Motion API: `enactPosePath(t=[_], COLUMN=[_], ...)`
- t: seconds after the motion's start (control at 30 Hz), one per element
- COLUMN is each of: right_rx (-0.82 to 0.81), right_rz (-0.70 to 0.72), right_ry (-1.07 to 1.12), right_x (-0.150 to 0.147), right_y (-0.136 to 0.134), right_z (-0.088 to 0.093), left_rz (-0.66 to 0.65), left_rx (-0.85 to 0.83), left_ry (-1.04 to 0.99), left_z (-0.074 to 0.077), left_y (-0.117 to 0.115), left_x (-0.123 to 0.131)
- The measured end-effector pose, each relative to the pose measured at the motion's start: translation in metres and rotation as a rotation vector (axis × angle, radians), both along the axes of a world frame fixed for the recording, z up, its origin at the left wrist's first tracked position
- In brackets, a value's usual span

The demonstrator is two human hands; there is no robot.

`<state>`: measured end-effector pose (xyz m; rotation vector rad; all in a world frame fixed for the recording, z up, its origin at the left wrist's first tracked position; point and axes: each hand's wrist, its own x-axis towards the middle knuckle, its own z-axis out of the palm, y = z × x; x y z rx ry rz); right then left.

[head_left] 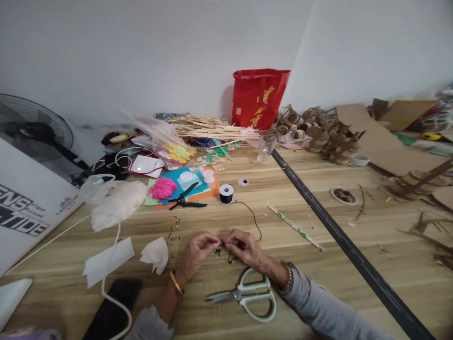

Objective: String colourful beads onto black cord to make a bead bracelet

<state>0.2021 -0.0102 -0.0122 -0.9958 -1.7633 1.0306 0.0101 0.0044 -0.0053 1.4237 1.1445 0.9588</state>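
Near the table's front, my left hand (199,252) and my right hand (247,246) almost meet, thumb and fingers pinched on each. Between the fingertips is a small bunch of black cord with dark and yellow beads (218,250); finer detail is too small to make out. A black cord (255,218) runs from the spool (226,194) toward my right hand, and a loose piece with beads hangs below that hand. Closest to my wrists lie scissors (247,295) with pale green handles, their blades pointing left. Short dark bits (174,231) are scattered left of my left hand.
Black pliers (184,199) and pink yarn (162,189) lie on coloured sheets. A ruler-like strip (295,227) and a long black band (329,226) cross the right side. Left are crumpled tissue (155,255), a phone (113,309) and a white cable. A glass (266,148) stands behind.
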Motion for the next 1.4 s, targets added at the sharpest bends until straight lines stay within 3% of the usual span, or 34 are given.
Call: enactPosePath(t=[0.6,1.4], right_rx=[0.128,0.138], right_rz=[0.008,0.028], right_ry=[-0.092,-0.131], right_x=[0.0027,0.0035], right_y=[0.0001,-0.0011], right_z=[-0.0091,-0.0005], left_rz=[-0.048,-0.092], left_rx=[0.047,0.026], left_ry=[0.044,0.032], left_z=[-0.0015,0.0015], left_y=[-0.0012,-0.0031], left_x=[0.0019,0.0034])
